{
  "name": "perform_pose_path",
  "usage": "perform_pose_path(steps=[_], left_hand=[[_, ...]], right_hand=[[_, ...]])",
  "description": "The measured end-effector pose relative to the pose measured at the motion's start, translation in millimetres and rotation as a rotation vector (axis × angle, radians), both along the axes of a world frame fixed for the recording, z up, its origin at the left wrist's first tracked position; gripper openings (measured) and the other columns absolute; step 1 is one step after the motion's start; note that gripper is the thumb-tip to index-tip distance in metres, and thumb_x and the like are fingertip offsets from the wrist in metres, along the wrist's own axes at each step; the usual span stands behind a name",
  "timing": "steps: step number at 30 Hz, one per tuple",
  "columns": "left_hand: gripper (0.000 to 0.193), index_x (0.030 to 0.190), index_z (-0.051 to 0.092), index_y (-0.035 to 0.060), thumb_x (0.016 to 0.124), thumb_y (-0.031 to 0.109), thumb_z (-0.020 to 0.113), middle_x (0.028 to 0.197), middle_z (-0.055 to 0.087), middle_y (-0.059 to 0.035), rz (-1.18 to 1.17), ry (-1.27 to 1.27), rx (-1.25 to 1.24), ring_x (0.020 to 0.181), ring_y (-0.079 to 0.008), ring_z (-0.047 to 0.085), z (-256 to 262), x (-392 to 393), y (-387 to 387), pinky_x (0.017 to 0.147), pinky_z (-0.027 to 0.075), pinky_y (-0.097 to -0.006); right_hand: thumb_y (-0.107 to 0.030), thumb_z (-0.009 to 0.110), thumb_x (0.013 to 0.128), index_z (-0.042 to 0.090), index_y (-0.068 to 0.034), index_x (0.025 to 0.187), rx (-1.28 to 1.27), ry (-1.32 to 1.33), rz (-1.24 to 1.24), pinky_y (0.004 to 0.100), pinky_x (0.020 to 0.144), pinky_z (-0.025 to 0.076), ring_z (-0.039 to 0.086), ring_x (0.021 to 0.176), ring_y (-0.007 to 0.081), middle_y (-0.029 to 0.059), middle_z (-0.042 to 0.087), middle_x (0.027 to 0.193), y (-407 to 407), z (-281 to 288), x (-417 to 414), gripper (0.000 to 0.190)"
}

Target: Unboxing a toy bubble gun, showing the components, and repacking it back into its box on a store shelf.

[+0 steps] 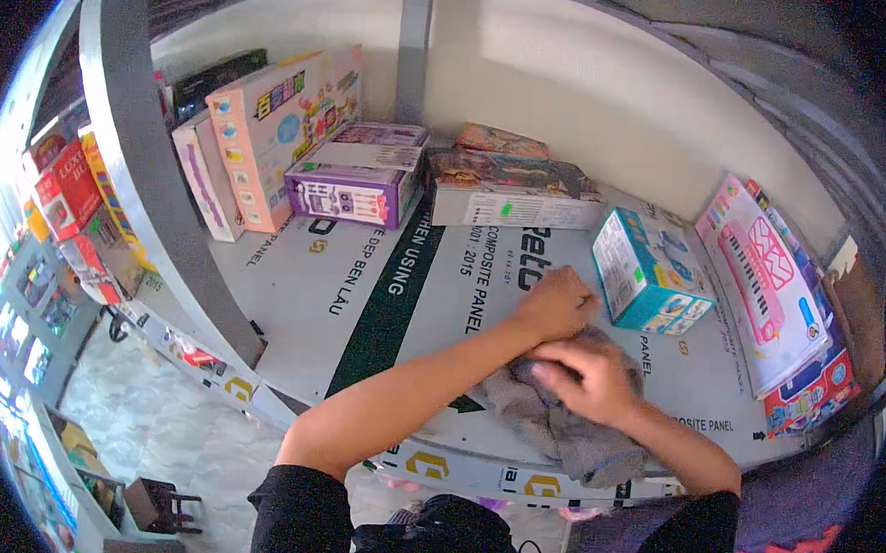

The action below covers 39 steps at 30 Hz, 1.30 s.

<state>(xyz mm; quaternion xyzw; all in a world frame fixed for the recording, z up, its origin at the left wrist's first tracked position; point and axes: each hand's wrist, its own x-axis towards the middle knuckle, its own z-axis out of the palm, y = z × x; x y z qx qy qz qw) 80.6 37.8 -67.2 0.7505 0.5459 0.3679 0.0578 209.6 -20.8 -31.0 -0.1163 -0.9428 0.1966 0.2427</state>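
Note:
A crumpled grey cloth (602, 457) lies on the printed composite-panel shelf, its lower end hanging over the front edge. My right hand (591, 382) is curled over the upper, bunched part of the cloth, thumb towards the left. Just beyond it, my left hand (558, 305) is bent at the wrist with its fingers curled, next to a dark grey bunched part that looks like more of the cloth. Blur and the hand itself hide whether the left fingers hold anything. Close to the right of my hands stands a teal toy box (653, 276).
A pink toy keyboard box (765, 286) leans at the right end. At the back are a purple toy box (349, 196) and a long box with a dark top (515, 194). A tall peach box (270, 140) stands behind a grey metal post (163, 172) at left.

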Motion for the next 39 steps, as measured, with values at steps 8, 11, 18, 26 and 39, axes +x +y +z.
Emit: perform_pose_path(steps=[8, 11, 18, 26, 39], left_hand=[[0.033, 0.074, 0.062, 0.0018, 0.078, 0.033, 0.052, 0.08, 0.058, -0.0212, -0.019, -0.042, -0.037, 0.08, -0.037, 0.055, 26, -42, 3, 0.073, 0.044, -0.0437], [0.034, 0.085, 0.062, 0.0051, 0.079, 0.037, 0.052, 0.093, 0.057, -0.0192, -0.07, 0.247, 0.012, 0.09, -0.0355, 0.053, 11, -56, 1, 0.079, 0.042, -0.0421], [0.037, 0.107, 0.056, 0.0119, 0.082, 0.039, 0.05, 0.115, 0.048, -0.0161, -0.078, 0.34, 0.131, 0.109, -0.032, 0.045, -9, -61, -7, 0.092, 0.035, -0.0418], [0.038, 0.108, 0.054, 0.0106, 0.082, 0.038, 0.051, 0.115, 0.048, -0.0158, -0.072, 0.355, 0.129, 0.108, -0.0315, 0.045, -10, -59, -4, 0.091, 0.035, -0.0415], [0.083, 0.137, 0.011, 0.0065, 0.076, 0.031, 0.062, 0.135, 0.015, -0.0305, -0.183, 0.257, 0.028, 0.125, -0.0415, 0.022, 7, -55, -10, 0.102, 0.022, -0.0423]], right_hand=[[-0.011, 0.063, 0.073, 0.062, -0.003, 0.081, 0.422, 0.378, -0.377, 0.0335, 0.074, 0.046, 0.059, 0.084, 0.025, 0.0126, 0.062, 0.087, 64, 36, 16, 0.011], [-0.032, 0.067, 0.07, 0.059, -0.007, 0.103, 0.753, 0.121, -0.893, 0.0345, 0.087, 0.04, 0.051, 0.103, 0.031, 0.0186, 0.054, 0.11, 110, 54, 67, 0.042], [-0.059, 0.064, 0.062, 0.032, -0.007, 0.131, -0.458, -0.086, -0.993, 0.0483, 0.085, 0.041, 0.041, 0.116, 0.0313, 0.0215, 0.043, 0.124, 158, 55, 132, 0.092], [-0.051, 0.062, 0.068, 0.043, -0.014, 0.126, -0.674, 0.301, -1.114, 0.0495, 0.081, 0.041, 0.045, 0.109, 0.0298, 0.0125, 0.046, 0.123, 201, 26, 163, 0.072], [-0.043, 0.057, 0.078, 0.051, -0.005, 0.115, -0.913, 0.564, -0.648, 0.0349, 0.09, 0.037, 0.049, 0.105, 0.0203, 0.0085, 0.052, 0.117, 163, 12, 89, 0.053]])
